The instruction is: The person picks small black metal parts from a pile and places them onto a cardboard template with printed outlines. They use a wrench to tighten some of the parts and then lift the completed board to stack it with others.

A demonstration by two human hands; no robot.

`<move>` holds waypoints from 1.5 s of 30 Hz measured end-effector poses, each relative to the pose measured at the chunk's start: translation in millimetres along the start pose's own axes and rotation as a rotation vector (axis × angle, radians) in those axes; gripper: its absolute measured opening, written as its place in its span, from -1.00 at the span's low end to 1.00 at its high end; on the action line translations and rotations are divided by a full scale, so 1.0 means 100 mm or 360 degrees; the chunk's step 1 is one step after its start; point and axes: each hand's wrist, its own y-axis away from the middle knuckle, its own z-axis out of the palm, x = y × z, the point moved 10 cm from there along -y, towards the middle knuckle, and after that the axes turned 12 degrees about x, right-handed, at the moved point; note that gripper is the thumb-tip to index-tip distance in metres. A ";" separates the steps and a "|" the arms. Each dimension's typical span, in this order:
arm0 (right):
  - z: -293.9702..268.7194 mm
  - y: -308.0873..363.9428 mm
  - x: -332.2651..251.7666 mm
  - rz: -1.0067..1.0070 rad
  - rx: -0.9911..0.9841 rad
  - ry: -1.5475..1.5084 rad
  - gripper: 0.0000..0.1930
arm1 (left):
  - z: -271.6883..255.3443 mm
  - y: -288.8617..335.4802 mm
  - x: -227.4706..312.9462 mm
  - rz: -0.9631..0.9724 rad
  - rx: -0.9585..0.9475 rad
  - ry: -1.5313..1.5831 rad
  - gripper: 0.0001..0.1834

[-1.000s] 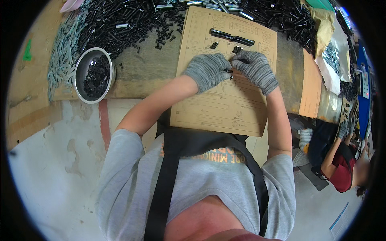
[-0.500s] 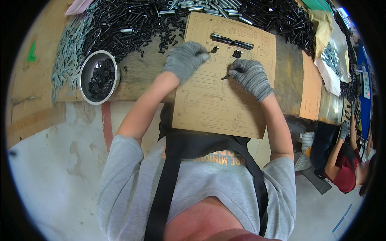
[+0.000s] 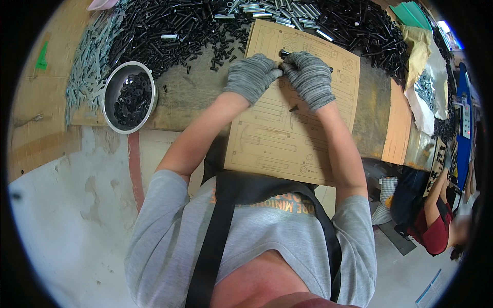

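Note:
Both my hands wear grey knit gloves and meet over a brown cardboard sheet (image 3: 267, 120) printed with line drawings of tools and fasteners. My left hand (image 3: 251, 78) has its fingers closed in a pinch at the sheet's upper left. Beside it my right hand (image 3: 310, 79) is pinched too, its fingertips almost touching the left ones. Something small and dark shows between the fingertips, too hidden to name. A black rod-like piece (image 3: 284, 53) pokes out behind my right hand, which covers most of it. Below the hands a small black bolt (image 3: 294, 108) lies on the sheet.
A metal bowl (image 3: 107, 102) of black nut-like parts stands left. Behind lie piles of black bolts (image 3: 169, 23), silver tubes (image 3: 324, 35) and pale strips (image 3: 84, 72). A torn paper bag (image 3: 415, 43) sits right, and a co-worker in a red shirt (image 3: 431, 231) is far right.
My right hand has moved up and left over the black rods, leaving a small bolt on the sheet. The left hand has shifted right, so the fingertips now come together.

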 end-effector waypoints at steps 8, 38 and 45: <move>-0.03 0.07 0.20 0.0097 -0.0197 0.0116 -0.80 | 0.03 -0.13 0.07 -0.0022 -0.0321 0.0241 -0.53; -0.17 0.80 -0.28 -0.0175 -0.0611 0.0153 -0.81 | -0.25 0.34 -0.07 -0.0113 0.0025 0.0346 -0.62; -0.67 0.14 -0.79 -0.0037 0.0222 -0.0570 -0.73 | -1.24 0.49 -0.38 -0.0146 0.0163 0.0646 -0.62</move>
